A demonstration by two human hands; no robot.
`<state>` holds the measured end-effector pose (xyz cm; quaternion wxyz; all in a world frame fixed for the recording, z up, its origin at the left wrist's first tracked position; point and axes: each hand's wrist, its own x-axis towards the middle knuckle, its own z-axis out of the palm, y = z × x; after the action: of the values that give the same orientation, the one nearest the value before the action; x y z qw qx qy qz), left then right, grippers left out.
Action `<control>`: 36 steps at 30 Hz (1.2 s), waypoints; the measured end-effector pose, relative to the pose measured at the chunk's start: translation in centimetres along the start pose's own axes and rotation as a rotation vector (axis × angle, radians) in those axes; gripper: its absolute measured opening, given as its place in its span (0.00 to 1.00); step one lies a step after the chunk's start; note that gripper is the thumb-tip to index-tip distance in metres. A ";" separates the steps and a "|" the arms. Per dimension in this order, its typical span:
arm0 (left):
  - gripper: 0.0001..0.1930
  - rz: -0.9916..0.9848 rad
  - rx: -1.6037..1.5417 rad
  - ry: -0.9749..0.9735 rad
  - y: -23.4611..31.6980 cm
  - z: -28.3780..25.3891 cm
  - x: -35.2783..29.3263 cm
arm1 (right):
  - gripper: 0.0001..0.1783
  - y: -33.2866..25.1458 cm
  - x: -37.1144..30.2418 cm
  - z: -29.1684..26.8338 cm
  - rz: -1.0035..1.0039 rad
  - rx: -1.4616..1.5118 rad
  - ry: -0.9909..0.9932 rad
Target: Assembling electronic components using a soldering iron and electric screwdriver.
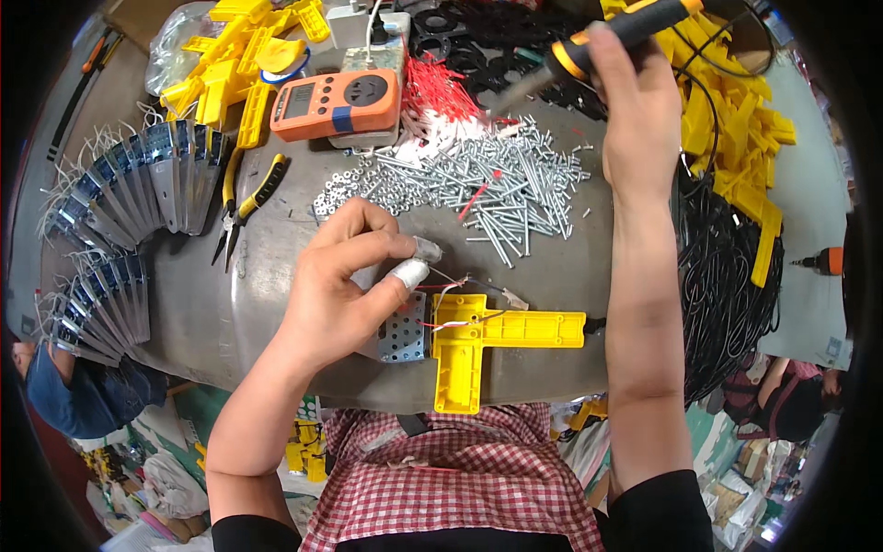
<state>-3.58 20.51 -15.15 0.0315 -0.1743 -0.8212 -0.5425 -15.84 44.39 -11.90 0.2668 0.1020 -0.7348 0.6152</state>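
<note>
My left hand (345, 281), thumb and a finger wrapped in whitish tape, pinches a thin wire (446, 274) above the bench. Just below lies a yellow T-shaped plastic housing half (460, 345), its hollow side up. Red and white wires (451, 323) run across it from a perforated metal plate (403, 333) on its left, partly under my left hand. A small pale piece (515, 300) sits at the wires' end. My right hand (639, 110) is raised at the far right, closed around a soldering iron (621, 41) with a black and orange handle; its shaft is blurred and points left.
Screws (515, 184) and nuts (372, 184) lie heaped beyond my hands, near an orange multimeter (336, 103). Pliers (244, 207) and rows of metal strips with circuit boards (138, 189) are at left. Yellow housings (736, 138) and black cables (731, 294) fill the right.
</note>
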 end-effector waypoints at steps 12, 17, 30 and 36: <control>0.09 0.001 0.136 -0.009 -0.3 0.9 0.5 | 0.14 1.3 -4.1 1.6 0.351 0.477 -0.261; 0.09 -0.004 0.114 0.004 -0.5 1.1 0.4 | 0.14 1.7 -4.1 1.6 0.362 0.465 -0.282; 0.09 0.002 0.095 0.005 -0.6 1.3 0.3 | 0.14 1.6 -4.0 1.5 0.424 0.430 -0.266; 0.07 0.005 0.114 -0.017 -0.8 1.4 0.1 | 0.14 1.7 -4.1 1.7 0.442 0.424 -0.267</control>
<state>-3.69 21.51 -16.43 0.0361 -0.1789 -0.8505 -0.4932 -13.67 42.43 -15.58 0.0011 0.0733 -0.6235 0.7784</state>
